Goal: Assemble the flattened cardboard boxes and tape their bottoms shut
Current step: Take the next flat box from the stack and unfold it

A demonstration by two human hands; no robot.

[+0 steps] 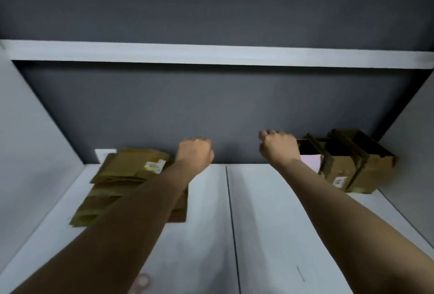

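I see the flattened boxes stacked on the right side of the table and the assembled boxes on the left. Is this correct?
No, the sides are swapped. The head view shows the flattened boxes stacked on the left side of the table and the assembled boxes on the right.

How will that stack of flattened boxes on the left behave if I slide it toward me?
The stack of flattened boxes looks fanned and uneven, so the sheets would likely shift over each other rather than move together. The white table seems smooth, so it should slide easily. Lifted singly, a sheet would probably bend at its creases.
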